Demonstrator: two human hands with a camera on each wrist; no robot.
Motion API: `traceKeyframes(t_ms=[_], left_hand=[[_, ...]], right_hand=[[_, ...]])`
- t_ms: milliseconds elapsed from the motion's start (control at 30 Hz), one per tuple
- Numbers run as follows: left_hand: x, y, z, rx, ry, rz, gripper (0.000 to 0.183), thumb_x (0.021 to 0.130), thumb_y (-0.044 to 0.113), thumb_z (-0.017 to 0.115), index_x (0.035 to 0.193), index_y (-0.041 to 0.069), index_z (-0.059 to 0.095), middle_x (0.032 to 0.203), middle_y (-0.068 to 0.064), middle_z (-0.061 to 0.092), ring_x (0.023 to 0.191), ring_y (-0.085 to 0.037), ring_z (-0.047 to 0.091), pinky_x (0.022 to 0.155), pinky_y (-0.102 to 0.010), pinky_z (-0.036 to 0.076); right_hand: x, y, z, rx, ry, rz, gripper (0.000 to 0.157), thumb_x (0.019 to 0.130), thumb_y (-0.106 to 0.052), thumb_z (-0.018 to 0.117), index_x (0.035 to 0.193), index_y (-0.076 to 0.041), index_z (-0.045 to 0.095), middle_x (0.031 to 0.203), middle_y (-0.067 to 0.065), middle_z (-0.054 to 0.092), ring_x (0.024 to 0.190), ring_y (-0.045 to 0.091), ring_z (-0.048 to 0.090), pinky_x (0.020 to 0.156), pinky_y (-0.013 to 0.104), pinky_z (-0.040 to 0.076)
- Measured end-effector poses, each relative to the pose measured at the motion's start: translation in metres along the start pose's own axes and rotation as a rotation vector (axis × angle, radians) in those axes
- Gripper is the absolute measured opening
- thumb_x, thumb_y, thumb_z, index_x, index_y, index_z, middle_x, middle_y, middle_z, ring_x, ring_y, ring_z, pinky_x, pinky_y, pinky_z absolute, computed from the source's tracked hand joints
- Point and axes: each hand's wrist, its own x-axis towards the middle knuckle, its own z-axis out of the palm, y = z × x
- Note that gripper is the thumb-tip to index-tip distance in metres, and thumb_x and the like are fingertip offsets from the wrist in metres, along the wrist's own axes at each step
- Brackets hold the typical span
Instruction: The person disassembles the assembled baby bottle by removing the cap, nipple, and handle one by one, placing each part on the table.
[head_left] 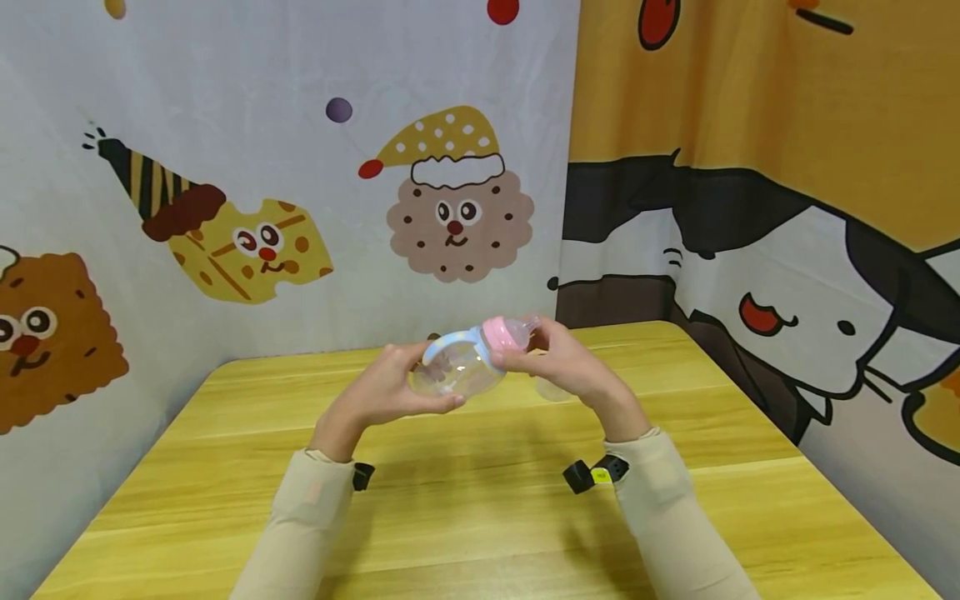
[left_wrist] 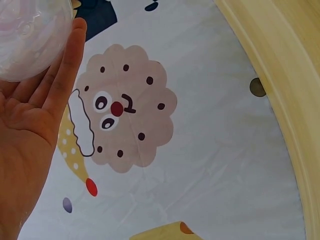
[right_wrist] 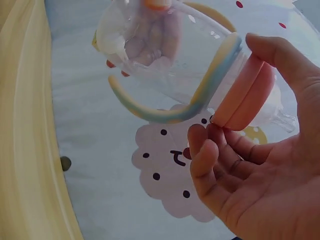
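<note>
A clear baby bottle (head_left: 463, 377) is held tilted above the table, its teat end toward the right. It has blue handles (right_wrist: 165, 116) with yellow patches, a pink collar (head_left: 504, 335) and a clear teat (right_wrist: 286, 120). My left hand (head_left: 386, 385) grips the bottle's rounded body near its base, thumb underneath. In the left wrist view the palm lies along the bottle, which is cut off by the frame's corner. My right hand (head_left: 566, 362) pinches the pink collar between thumb and fingers, as the right wrist view (right_wrist: 250, 175) shows from closer.
On the wooden table (head_left: 465, 517), a clear round piece (head_left: 552, 389) shows below my right hand, partly hidden by it. Printed curtains (head_left: 285, 100) stand along the table's back and right sides. Each wrist carries a black strapped camera (head_left: 579, 477).
</note>
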Motion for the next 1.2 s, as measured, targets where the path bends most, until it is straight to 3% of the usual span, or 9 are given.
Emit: traceKeyframes(t_ms=[167,267,600,833,1200], left_hand=[[0.0,0.0,0.001,-0.014,0.007,0.01,0.049,0.085,0.037,0.089,0.121,0.01,0.072,0.1,0.005,0.078,0.088,-0.011,0.072,0.078,-0.034,0.06],[0.0,0.0,0.001,-0.028,0.013,0.018,0.047,0.085,0.034,0.089,0.12,0.011,0.071,0.1,0.004,0.078,0.087,-0.012,0.073,0.077,-0.034,0.061],[-0.001,-0.001,0.001,-0.024,0.019,0.009,0.046,0.084,0.034,0.09,0.118,0.009,0.071,0.099,0.005,0.077,0.088,-0.012,0.072,0.079,-0.034,0.06],[0.0,0.0,0.002,0.001,0.002,-0.003,0.047,0.085,0.037,0.089,0.119,0.011,0.071,0.102,0.001,0.078,0.091,-0.013,0.073,0.081,-0.035,0.061],[0.0,-0.001,0.0,0.014,-0.015,-0.024,0.046,0.085,0.038,0.089,0.118,0.01,0.072,0.104,-0.001,0.078,0.093,-0.015,0.073,0.083,-0.037,0.06]], right_hand=[[0.001,0.0,-0.001,0.117,-0.029,-0.087,0.057,0.091,-0.015,0.079,0.14,-0.002,0.052,0.131,0.017,0.059,0.115,0.032,0.057,0.094,0.039,0.055],[0.002,-0.001,0.0,0.157,-0.045,-0.114,0.059,0.09,-0.008,0.078,0.142,-0.001,0.05,0.13,0.017,0.059,0.112,0.032,0.06,0.092,0.037,0.056],[0.0,-0.001,-0.004,0.19,0.026,-0.162,0.061,0.091,-0.003,0.076,0.146,0.002,0.05,0.131,0.016,0.06,0.11,0.028,0.063,0.091,0.032,0.059],[-0.002,-0.002,-0.011,0.214,0.082,-0.195,0.058,0.092,-0.006,0.076,0.144,0.001,0.052,0.123,0.012,0.063,0.105,0.021,0.065,0.093,0.031,0.059],[-0.005,-0.003,-0.022,0.218,0.146,-0.224,0.054,0.095,-0.002,0.071,0.144,0.001,0.05,0.125,0.01,0.058,0.103,0.021,0.058,0.089,0.024,0.055]])
